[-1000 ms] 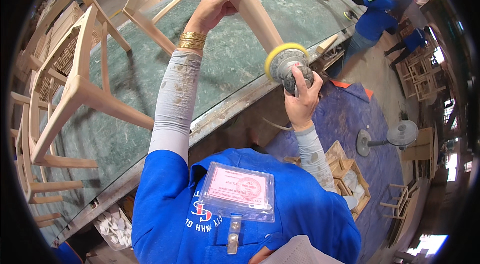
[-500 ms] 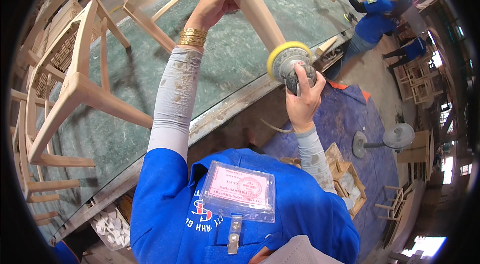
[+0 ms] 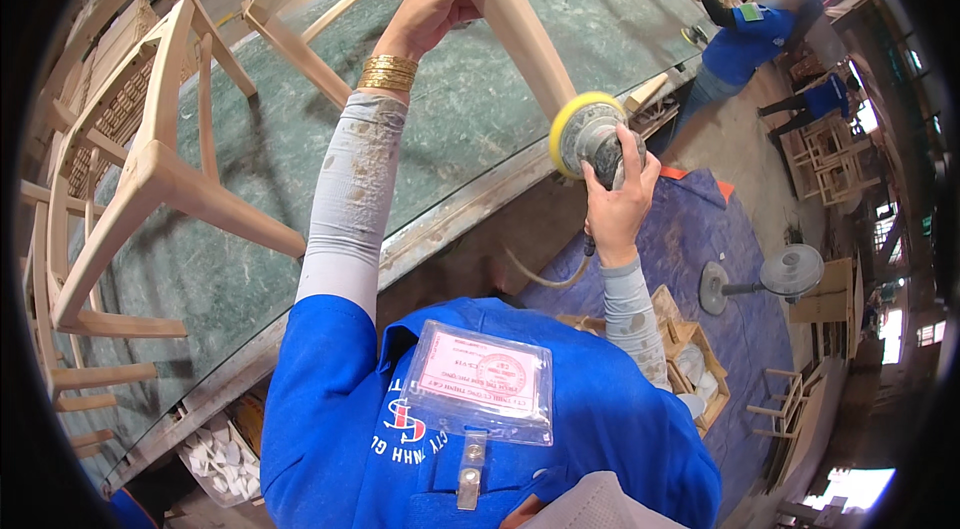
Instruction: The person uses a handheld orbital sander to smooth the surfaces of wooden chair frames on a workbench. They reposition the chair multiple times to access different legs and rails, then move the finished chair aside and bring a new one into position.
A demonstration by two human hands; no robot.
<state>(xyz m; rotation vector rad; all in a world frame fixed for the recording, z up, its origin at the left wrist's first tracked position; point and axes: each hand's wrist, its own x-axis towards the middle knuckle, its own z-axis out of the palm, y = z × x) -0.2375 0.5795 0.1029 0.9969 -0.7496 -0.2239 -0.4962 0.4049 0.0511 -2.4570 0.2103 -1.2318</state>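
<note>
A pale wooden chair [image 3: 515, 29] lies on the green-topped table, one broad leg slanting toward me. My left hand [image 3: 438, 9] grips that leg along its upper stretch, thumb across the near face. In my right hand [image 3: 620, 204] is a round orbital sander [image 3: 600, 144] with a yellow-edged pad, tilted so the pad meets the lower end of the leg. My fingers wrap the sander's dark body, and a thin hose [image 3: 545, 281] curves away below it.
More wooden chairs [image 3: 160, 169] stand on the green table [image 3: 420, 129] at left. A co-worker [image 3: 745, 44] handles a chair at the far right. Below the table's edge are a grey fan [image 3: 790, 271], a blue tarp [image 3: 690, 239], a wooden box [image 3: 695, 359] and a bin of white scraps [image 3: 220, 459].
My right hand and the sander have shifted slightly right and down along the leg's end. The left hand keeps its grip almost unmoved. The co-worker has shifted slightly.
</note>
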